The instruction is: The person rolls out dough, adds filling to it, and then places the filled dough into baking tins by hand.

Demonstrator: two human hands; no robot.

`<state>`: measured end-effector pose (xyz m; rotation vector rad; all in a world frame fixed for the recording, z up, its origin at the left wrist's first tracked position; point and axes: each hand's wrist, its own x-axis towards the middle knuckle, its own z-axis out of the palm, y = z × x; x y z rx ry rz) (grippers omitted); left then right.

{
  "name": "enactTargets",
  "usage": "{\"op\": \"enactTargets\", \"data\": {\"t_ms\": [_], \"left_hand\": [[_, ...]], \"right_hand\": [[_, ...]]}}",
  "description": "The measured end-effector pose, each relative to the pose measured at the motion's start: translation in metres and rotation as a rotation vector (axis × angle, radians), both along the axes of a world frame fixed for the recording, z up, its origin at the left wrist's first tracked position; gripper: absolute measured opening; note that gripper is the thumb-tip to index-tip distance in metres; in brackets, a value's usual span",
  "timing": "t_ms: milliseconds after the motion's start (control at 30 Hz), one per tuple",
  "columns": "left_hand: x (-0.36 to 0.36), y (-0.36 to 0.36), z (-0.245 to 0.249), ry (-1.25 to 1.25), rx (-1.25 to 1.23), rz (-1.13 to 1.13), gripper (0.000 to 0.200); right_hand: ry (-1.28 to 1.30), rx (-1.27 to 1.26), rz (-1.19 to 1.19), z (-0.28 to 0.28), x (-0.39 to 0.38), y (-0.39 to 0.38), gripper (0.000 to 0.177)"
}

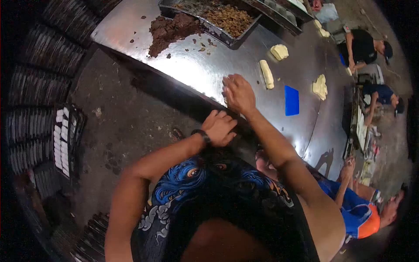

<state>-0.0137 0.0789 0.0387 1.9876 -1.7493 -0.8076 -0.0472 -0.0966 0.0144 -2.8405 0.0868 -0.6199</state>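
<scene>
My right hand (239,95) is over the metal table (187,83) near its front edge, with its fingers bent downward. A small pale patch shows beside its fingertips, too little to name. Close by, my left hand (219,128), with a dark band at the wrist, is curled at the table's edge. Whatever lies under its fingers is hidden. Beyond my right hand lie a rolled length of pale dough (266,74) and a blue flat scraper (292,100). Two more dough pieces, a rounded lump (279,52) and a ragged one (320,87), rest farther along the table.
A dark brown crumbly mass (172,32) sits beside a metal tray (244,39) of brown pieces. A rack (70,139) with white items stands on the floor at left, near stacked dark trays (39,83). A person in blue and orange (360,214) and two others work at right.
</scene>
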Motion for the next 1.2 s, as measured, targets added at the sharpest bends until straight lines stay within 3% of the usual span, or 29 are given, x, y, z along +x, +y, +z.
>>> {"op": "enactTargets", "data": {"t_ms": [67, 133, 233, 333, 433, 500, 567, 633, 667, 733, 767, 833, 933, 1000, 1033, 1100, 1133, 1200], "left_hand": [[0.016, 0.037, -0.002, 0.126, -0.107, 0.038, 0.047], [0.034, 0.08, -0.013, 0.343, -0.192, 0.275, 0.041], [0.048, 0.11, -0.003, 0.483, -0.049, 0.584, 0.037], [0.051, 0.09, -0.004, 0.351, -0.234, 0.457, 0.032], [0.055, 0.061, 0.016, 0.214, -0.42, 0.374, 0.024], [0.062, 0.059, 0.023, 0.271, -0.424, 0.432, 0.023], [0.064, 0.052, 0.023, 0.402, -0.417, 0.577, 0.02], [0.061, 0.042, 0.012, 0.605, -0.379, 0.789, 0.017], [0.064, 0.03, 0.003, 0.574, -0.466, 0.757, 0.014], [0.062, -0.002, -0.002, 0.785, -0.394, 0.852, 0.014], [0.062, -0.021, -0.004, 0.891, -0.356, 0.901, 0.014], [0.056, -0.06, -0.001, 1.091, -0.329, 0.922, 0.016], [0.033, -0.126, 0.005, 1.305, -0.272, 0.98, 0.024], [0.027, -0.155, -0.004, 1.533, -0.199, 0.84, 0.034], [0.016, -0.168, -0.007, 1.526, -0.196, 0.955, 0.039], [0.002, -0.185, -0.015, 1.575, -0.199, 1.0, 0.042], [-0.003, -0.188, -0.016, 1.636, -0.233, 0.994, 0.042], [-0.008, -0.186, -0.017, 1.241, -0.294, 0.979, 0.041]], "right_hand": [[0.119, -0.076, -0.068, -0.012, -0.028, 0.018, 0.04], [0.254, -0.099, -0.135, -0.014, -0.062, 0.03, 0.048], [0.283, -0.042, -0.207, -0.014, -0.032, 0.02, 0.054], [-0.003, 0.033, -0.218, -0.009, 0.028, -0.011, 0.059], [0.014, 0.007, -0.261, -0.003, 0.039, -0.011, 0.067], [0.319, 0.092, -0.171, 0.009, 0.009, 0.002, 0.079], [0.276, 0.049, -0.055, 0.014, -0.024, 0.005, 0.084], [0.475, 0.191, -0.016, 0.022, -0.038, -0.01, 0.068], [0.394, 0.194, 0.062, 0.022, -0.04, -0.018, 0.06], [0.226, 0.19, 0.221, 0.038, -0.037, -0.038, 0.046], [0.053, 0.256, 0.2, 0.048, -0.035, -0.048, 0.03], [-0.324, 0.181, 0.013, 0.088, -0.029, -0.071, 0.03], [-0.658, 0.279, -0.408, 0.124, -0.03, -0.114, 0.037], [-0.236, 0.3, -0.447, 0.073, -0.044, -0.149, 0.039], [-0.023, 0.304, -0.459, 0.041, -0.056, -0.166, 0.039], [-0.048, 0.302, -0.429, -0.001, -0.093, -0.174, 0.039], [0.022, 0.503, -0.405, 0.004, -0.096, -0.186, 0.04], [0.16, 0.925, -0.39, 0.016, -0.105, -0.198, 0.041]]}}
